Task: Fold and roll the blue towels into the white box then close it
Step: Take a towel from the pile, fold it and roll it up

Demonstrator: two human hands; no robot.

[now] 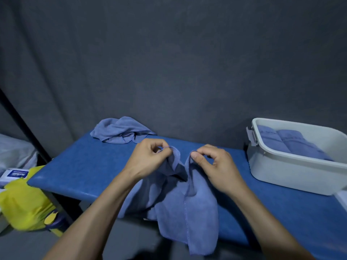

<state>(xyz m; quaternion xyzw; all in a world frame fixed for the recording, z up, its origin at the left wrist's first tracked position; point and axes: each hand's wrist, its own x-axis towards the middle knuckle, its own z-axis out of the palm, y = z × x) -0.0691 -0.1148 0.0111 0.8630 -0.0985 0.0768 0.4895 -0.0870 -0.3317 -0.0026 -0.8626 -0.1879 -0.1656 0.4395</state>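
A blue towel [180,209] hangs crumpled between my hands above the blue table [84,166], its lower end drooping past the table's front edge. My left hand [148,158] pinches one top edge of it, and my right hand [216,164] pinches the other, a short gap apart. A second blue towel [120,131] lies bunched at the table's back left. The white box [285,171] stands open at the right with two rolled blue towels [293,143] side by side inside.
A grey curtain [169,62] hangs close behind the table. Left of the table sit a yellow bag [24,203] and a small white-and-blue packet [13,175]. A dark pole [24,126] slants down at the left. A latch [251,136] sticks out from the box's left end.
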